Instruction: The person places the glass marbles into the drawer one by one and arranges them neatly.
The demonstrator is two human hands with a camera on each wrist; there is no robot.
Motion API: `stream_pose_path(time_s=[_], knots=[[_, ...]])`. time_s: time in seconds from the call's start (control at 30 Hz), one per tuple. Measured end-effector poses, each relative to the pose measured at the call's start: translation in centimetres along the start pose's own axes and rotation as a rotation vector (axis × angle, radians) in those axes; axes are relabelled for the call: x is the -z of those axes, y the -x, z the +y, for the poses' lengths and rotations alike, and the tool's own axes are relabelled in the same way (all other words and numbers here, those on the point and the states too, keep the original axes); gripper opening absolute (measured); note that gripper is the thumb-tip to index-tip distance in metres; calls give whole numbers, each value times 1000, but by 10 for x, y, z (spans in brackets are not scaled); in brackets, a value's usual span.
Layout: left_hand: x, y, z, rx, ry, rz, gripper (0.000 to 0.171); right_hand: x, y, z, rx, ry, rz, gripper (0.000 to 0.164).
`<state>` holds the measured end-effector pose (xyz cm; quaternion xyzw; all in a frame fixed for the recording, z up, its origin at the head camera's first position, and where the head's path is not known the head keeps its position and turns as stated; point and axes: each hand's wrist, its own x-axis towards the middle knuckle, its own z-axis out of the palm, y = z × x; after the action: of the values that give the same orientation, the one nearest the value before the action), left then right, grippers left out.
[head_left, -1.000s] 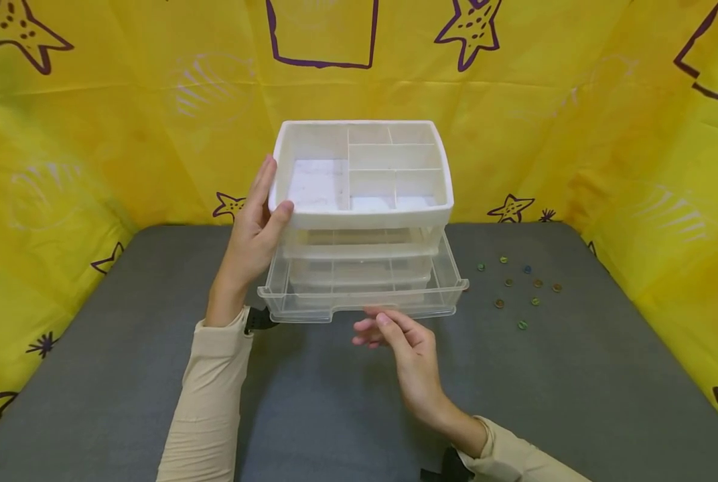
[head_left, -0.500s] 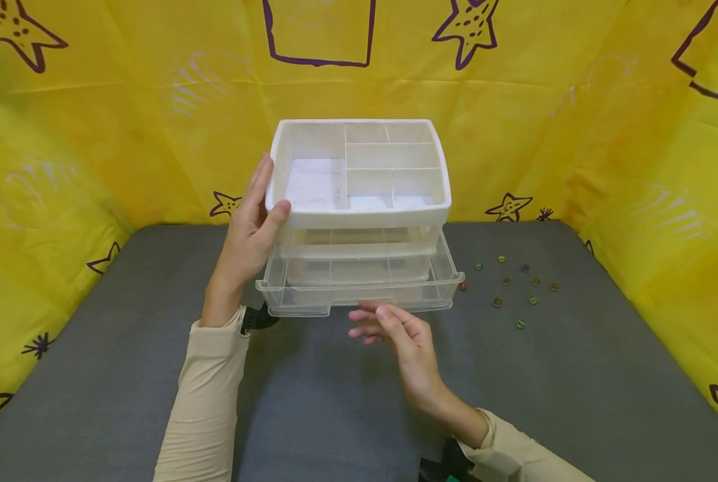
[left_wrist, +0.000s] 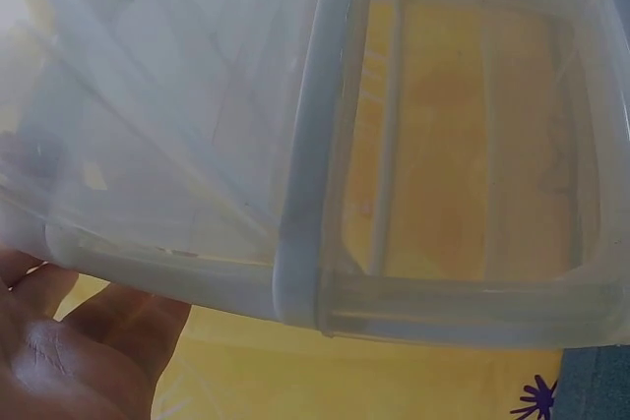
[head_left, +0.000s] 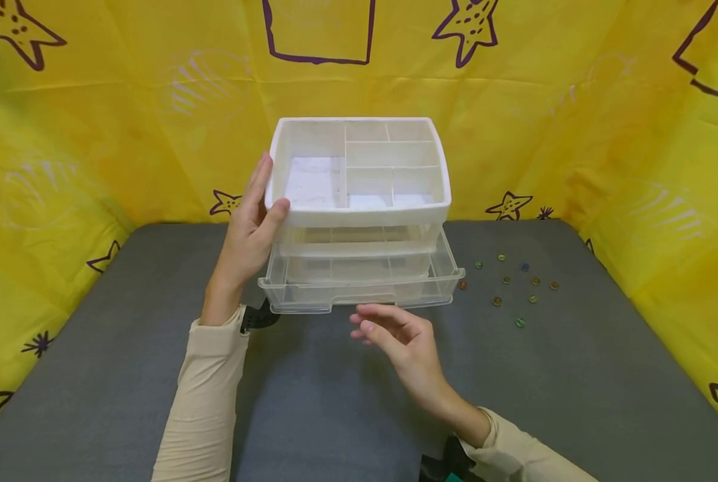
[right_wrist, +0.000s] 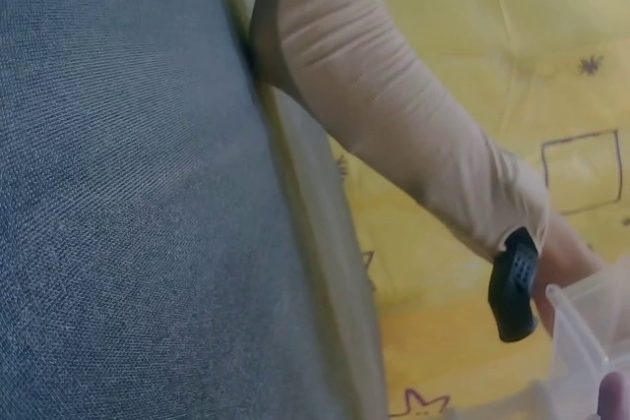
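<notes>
A white plastic drawer organizer (head_left: 368, 217) with a divided top tray stands on the grey table in the middle of the head view. Its clear bottom drawer (head_left: 293, 298) is pulled out toward me. My left hand (head_left: 247, 227) grips the organizer's left side, thumb over the front rim and fingers along the side wall. In the left wrist view, fingers (left_wrist: 128, 327) show beside the translucent side wall (left_wrist: 472, 312). Just below the drawer's front edge, my right hand (head_left: 410, 348) holds nothing, its fingers loosely bent and fingertips close to the notch.
Several small round pieces, green, brown, blue and reddish, lie scattered on the table (head_left: 576, 375) right of the organizer, among them a green piece (head_left: 520, 323). A yellow patterned cloth (head_left: 359, 87) walls in the back and sides.
The bottom drawer has slid slightly inward. My right hand's fingertips have come away from its front edge, and the thumb has dropped from the fingers. My left hand keeps its hold.
</notes>
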<state>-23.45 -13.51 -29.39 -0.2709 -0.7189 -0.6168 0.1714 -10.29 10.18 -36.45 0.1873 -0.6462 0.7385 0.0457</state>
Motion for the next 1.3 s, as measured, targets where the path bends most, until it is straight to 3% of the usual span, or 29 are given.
stream_pose_path(time_s=[0.33,0.5,0.97,1.07,1.3], knots=[[0,0,0,8,-16,-6,65,-1,3,-12,77,-62,-82,24],[0,-1,0,1,-7,-10,65,7,0,-26,96,-25,-106,23],[-1,0,-1,3,10,-15,66,26,-5,-47,271,20,-132,19],[-2,0,0,4,2,-15,65,31,-8,-51,279,21,-122,24],[-2,-1,-1,3,11,-11,65,48,-10,-64,208,56,-45,27]])
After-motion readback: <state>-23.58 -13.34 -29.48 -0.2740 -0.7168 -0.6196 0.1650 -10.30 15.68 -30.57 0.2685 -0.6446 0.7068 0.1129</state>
